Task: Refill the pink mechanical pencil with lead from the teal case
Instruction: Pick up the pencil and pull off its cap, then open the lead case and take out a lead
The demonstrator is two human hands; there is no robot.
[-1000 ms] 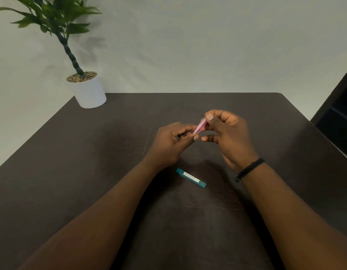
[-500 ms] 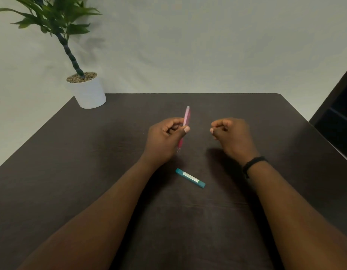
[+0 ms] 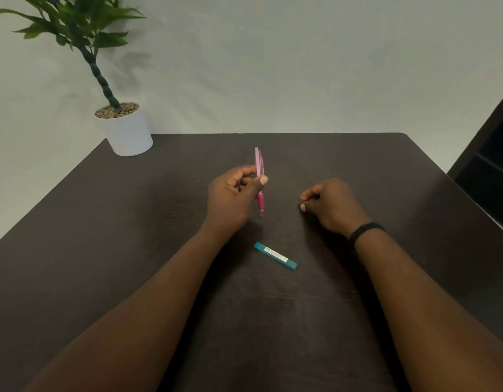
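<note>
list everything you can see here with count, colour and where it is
mechanical pencil: 1, pink with a darker pink grip, held about upright over the table's middle, tip down
lead case: 1, teal with a pale label, lying flat on the table between the forearms
potted plant: 1, green leaves in a white pot topped with pebbles, far left corner of the table
table: 1, dark brown, fills the lower view
wall: 1, pale grey-green, behind the table
wristband: 1, black, on the right wrist
left hand: 1, pinching the pencil
right hand: 1, curled shut, right of the pencil; any contents are hidden
</note>
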